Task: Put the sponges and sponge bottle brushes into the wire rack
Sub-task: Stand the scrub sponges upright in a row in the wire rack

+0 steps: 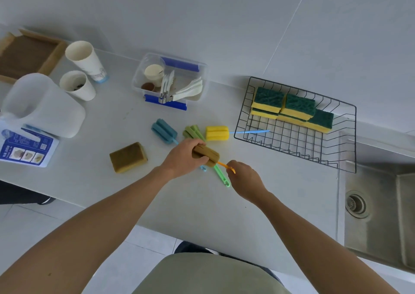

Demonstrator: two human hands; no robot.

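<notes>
Arms: both bare from the frame edge to the wrists, no sleeves in view
Hands: left hand (183, 156) and right hand (243, 179) bare, no gloves, rings or watch visible
Top: pale sage-green garment (208, 275) at the bottom edge
Legs: dark trousers (193, 247) just above the top

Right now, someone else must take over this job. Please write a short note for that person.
Left hand: closed on the brown brush head. Right hand: fingers pinch its orange handle.
Done: yellow-green sponges lie in the wire rack.
Left: the brown brush; blue brush, green brush and brown sponge on the counter; yellow brush, head outside, handle poking into the rack.
</notes>
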